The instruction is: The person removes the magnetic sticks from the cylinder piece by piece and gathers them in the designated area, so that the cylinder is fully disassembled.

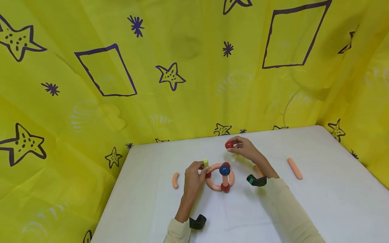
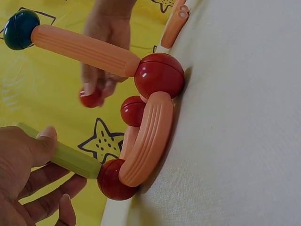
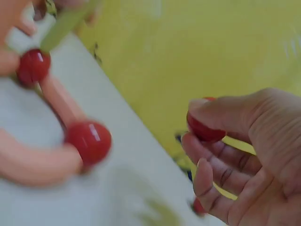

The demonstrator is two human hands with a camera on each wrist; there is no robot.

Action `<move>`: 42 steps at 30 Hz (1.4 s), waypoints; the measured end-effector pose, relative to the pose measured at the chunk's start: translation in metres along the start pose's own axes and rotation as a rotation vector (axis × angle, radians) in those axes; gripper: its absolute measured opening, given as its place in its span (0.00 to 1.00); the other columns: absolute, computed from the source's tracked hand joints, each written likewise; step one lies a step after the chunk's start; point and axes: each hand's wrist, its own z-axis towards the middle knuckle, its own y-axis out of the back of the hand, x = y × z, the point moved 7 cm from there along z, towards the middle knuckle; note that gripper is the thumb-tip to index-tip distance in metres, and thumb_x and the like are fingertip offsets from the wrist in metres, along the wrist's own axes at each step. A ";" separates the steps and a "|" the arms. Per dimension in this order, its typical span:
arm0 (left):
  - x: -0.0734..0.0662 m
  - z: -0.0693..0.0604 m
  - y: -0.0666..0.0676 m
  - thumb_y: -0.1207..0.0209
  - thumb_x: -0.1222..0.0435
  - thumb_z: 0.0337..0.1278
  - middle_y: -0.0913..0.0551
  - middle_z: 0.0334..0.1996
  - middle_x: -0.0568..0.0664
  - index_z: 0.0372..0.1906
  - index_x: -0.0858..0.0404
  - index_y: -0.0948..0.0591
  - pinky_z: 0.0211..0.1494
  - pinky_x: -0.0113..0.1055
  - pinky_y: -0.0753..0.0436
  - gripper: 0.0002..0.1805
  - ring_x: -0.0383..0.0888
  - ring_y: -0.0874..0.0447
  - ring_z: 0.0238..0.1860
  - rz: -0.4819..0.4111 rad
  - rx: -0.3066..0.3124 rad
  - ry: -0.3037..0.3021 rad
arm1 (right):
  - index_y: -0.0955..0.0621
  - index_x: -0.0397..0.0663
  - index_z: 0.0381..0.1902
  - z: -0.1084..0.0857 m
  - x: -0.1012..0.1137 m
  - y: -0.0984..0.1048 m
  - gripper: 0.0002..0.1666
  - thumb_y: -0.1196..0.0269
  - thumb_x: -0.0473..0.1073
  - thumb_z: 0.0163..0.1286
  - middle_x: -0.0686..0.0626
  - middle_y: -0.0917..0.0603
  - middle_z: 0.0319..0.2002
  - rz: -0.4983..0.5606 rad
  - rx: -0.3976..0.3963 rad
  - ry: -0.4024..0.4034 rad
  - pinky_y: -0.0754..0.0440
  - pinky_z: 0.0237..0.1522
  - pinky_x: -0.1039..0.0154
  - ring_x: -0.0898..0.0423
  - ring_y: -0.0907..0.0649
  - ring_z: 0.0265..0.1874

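At the left of the white table (image 1: pixel 136 209), a short curved orange piece (image 1: pixel 175 180) lies by itself, apart from the assembly.

Next is the left hand (image 1: pixel 192 177), with a black device (image 1: pixel 198 222) at its wrist. Its thumb and fingers pinch a green rod (image 2: pixel 75 160), standing nearly upright. The rod's lower end meets the left red ball (image 1: pixel 208 174), a joint of the orange ring (image 1: pixel 214 187).

The ring, made of curved orange pieces joined by red balls, lies flat on the table near the middle. The rear red ball (image 1: pixel 227 164) sits at its far side, partly hidden in the head view. The front red ball (image 1: pixel 225 188) is at its near side and carries an upright orange rod (image 1: pixel 225 180). A blue ball (image 1: pixel 224 169) caps that rod.

Beyond the ring, the right hand (image 1: pixel 243 149) is raised above the table. Thumb and fingertips grip a held red ball (image 3: pixel 205 127), which is apart from the ring. The remaining fingers are loosely bent. A black band (image 1: pixel 256 180) is on this wrist.

Another curved orange piece (image 1: pixel 258 170) lies partly hidden by the right forearm. Furthest right, a straight orange rod (image 1: pixel 294 168) rests on the table. Yellow patterned cloth (image 1: pixel 194 111) hangs behind.
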 end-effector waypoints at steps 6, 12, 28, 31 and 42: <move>0.001 -0.002 0.001 0.33 0.64 0.57 0.14 0.34 0.52 0.41 0.65 0.15 0.38 0.36 0.15 0.09 0.45 0.13 0.34 -0.008 0.001 0.018 | 0.27 0.37 0.60 0.007 -0.039 0.027 0.29 0.34 0.43 0.66 0.33 0.24 0.58 -0.031 -0.081 -0.159 0.18 0.41 0.64 0.47 0.20 0.47; 0.002 0.000 0.000 0.34 0.63 0.58 0.14 0.35 0.51 0.42 0.64 0.14 0.40 0.36 0.16 0.10 0.44 0.13 0.36 -0.002 0.028 0.047 | 0.30 0.35 0.62 0.012 -0.065 0.050 0.30 0.35 0.42 0.67 0.31 0.26 0.58 -0.061 -0.179 -0.328 0.19 0.33 0.70 0.53 0.19 0.35; 0.002 0.002 0.001 0.35 0.63 0.59 0.14 0.36 0.53 0.42 0.65 0.15 0.39 0.38 0.15 0.11 0.46 0.12 0.36 0.006 0.037 0.046 | 0.34 0.35 0.64 0.029 -0.084 0.053 0.34 0.35 0.42 0.66 0.32 0.28 0.57 -0.049 -0.193 -0.418 0.19 0.33 0.73 0.50 0.21 0.40; 0.004 0.002 0.000 0.35 0.62 0.59 0.14 0.37 0.52 0.43 0.65 0.15 0.39 0.37 0.15 0.11 0.45 0.12 0.37 0.006 0.048 0.061 | 0.35 0.35 0.66 0.029 -0.083 0.053 0.34 0.35 0.41 0.67 0.32 0.29 0.58 -0.039 -0.191 -0.426 0.19 0.33 0.73 0.49 0.21 0.41; 0.003 0.002 -0.001 0.35 0.63 0.59 0.14 0.36 0.52 0.42 0.65 0.15 0.39 0.35 0.16 0.10 0.45 0.13 0.37 0.013 0.047 0.058 | 0.38 0.37 0.69 0.024 -0.086 0.051 0.35 0.37 0.41 0.69 0.33 0.31 0.61 0.001 -0.181 -0.458 0.20 0.36 0.73 0.47 0.23 0.47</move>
